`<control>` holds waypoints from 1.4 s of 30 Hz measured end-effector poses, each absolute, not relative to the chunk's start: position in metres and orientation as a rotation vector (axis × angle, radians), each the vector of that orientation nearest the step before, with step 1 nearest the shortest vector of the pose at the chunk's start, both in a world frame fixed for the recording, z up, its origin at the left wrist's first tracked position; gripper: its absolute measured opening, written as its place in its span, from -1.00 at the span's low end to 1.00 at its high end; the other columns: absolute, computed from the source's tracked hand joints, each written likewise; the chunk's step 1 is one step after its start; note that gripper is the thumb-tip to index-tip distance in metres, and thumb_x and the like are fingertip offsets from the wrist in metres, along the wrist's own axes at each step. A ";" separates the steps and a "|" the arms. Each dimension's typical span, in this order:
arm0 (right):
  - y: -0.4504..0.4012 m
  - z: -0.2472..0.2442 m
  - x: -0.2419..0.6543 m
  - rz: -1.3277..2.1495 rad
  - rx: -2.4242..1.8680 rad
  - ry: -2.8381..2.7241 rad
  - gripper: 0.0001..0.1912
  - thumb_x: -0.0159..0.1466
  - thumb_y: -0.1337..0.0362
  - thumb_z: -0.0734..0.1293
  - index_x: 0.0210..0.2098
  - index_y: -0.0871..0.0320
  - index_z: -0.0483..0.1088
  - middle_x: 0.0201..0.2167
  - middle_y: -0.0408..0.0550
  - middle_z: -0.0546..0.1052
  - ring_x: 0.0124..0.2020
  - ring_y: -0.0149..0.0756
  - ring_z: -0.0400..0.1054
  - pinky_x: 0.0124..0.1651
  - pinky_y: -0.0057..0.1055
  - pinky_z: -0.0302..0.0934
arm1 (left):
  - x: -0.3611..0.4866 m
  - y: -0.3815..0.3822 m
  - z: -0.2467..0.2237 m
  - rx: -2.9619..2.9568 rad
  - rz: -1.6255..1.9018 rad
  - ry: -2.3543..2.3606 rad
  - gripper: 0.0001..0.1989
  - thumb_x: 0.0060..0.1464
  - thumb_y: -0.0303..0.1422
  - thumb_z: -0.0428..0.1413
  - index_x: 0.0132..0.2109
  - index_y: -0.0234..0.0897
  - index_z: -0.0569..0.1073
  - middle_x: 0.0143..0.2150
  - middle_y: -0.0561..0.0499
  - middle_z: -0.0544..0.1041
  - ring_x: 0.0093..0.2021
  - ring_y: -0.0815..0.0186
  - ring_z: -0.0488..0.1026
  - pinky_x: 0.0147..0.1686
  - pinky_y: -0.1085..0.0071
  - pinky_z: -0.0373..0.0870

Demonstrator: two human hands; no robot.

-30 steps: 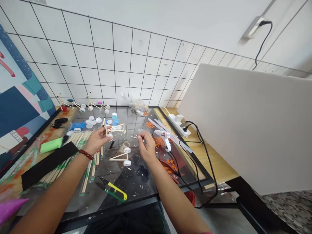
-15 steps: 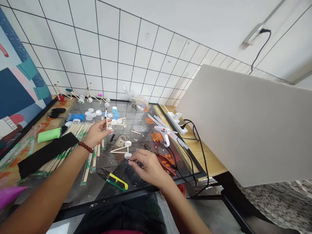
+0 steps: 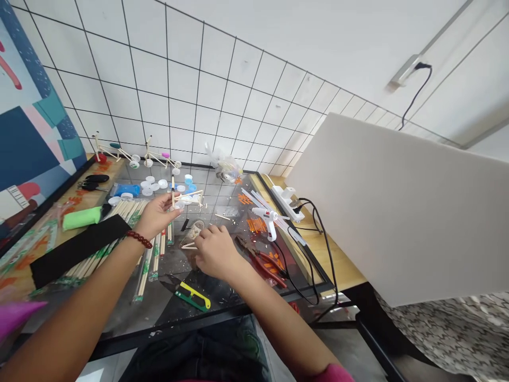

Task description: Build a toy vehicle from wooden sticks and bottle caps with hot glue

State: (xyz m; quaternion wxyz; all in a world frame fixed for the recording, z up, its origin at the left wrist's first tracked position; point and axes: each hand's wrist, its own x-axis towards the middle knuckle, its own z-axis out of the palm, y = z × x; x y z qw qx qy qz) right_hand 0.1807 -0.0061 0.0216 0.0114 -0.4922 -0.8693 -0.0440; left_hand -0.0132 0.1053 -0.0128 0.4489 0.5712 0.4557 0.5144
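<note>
Between its thumb and fingers, my left hand [image 3: 159,215] pinches a small frame of wooden sticks [image 3: 194,197] with a white cap at its lower end. My right hand [image 3: 214,249] has its fingers curled down over the triangular stick piece [image 3: 188,245] on the dark glass table. The white cap wheels of that piece are hidden under the hand, and whether the fingers grip it does not show. Just behind the right hand is a clear cup [image 3: 194,228] with bits inside. White and blue bottle caps [image 3: 163,183] lie beyond my left hand.
Right of my hands lie a white glue gun [image 3: 267,216], red-handled pliers [image 3: 270,268] and cables. Green-yellow snips [image 3: 193,296] sit near the front edge. Bundled sticks [image 3: 119,225] and a green roll [image 3: 81,218] are at left. Two stick models [image 3: 159,158] stand behind.
My right hand has moved left and away from me, turning over the triangular stick piece and covering its wheels. The left hand still holds the stick frame; the view has shifted slightly.
</note>
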 end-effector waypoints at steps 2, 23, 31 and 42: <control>-0.002 0.016 0.178 -0.136 -1.549 -2.722 -0.75 0.27 0.24 0.39 -0.11 0.23 0.55 -0.11 0.16 0.63 0.02 0.06 0.45 -0.02 -0.08 0.25 | -0.014 0.105 -0.014 1.414 1.258 1.130 -0.25 -0.36 -0.12 0.51 0.04 -0.29 0.60 0.05 -0.18 0.66 0.14 -0.07 0.58 0.24 -0.02 0.45; 0.072 -0.029 0.242 0.854 -1.422 -1.334 -0.78 0.10 0.08 0.40 -0.37 0.10 0.47 -0.60 -0.29 0.38 -0.57 -0.39 0.27 -0.40 -0.43 0.24 | -0.011 0.098 -0.015 1.378 1.147 1.139 -0.21 -0.47 -0.12 0.54 0.01 -0.29 0.63 0.09 -0.18 0.67 0.22 -0.10 0.53 0.37 -0.07 0.29; 0.077 -0.038 0.243 0.833 -1.361 -1.426 -0.79 0.09 0.10 0.42 -0.38 0.10 0.52 -0.54 -0.21 0.47 -0.51 -0.36 0.34 -0.39 -0.43 0.27 | -0.006 0.095 -0.015 1.411 1.106 1.102 -0.22 -0.48 -0.07 0.55 -0.02 -0.26 0.65 0.12 -0.18 0.65 0.22 -0.10 0.53 0.36 -0.08 0.32; 0.072 -0.030 0.243 0.483 -1.311 -1.700 -0.95 0.15 0.31 0.38 -0.40 0.08 0.52 -0.41 -0.17 0.54 -0.34 -0.32 0.40 -0.11 -0.38 0.32 | -0.003 0.090 -0.013 1.433 1.058 1.114 -0.20 -0.50 -0.04 0.55 -0.02 -0.24 0.65 0.10 -0.16 0.67 0.24 -0.12 0.52 0.34 -0.07 0.35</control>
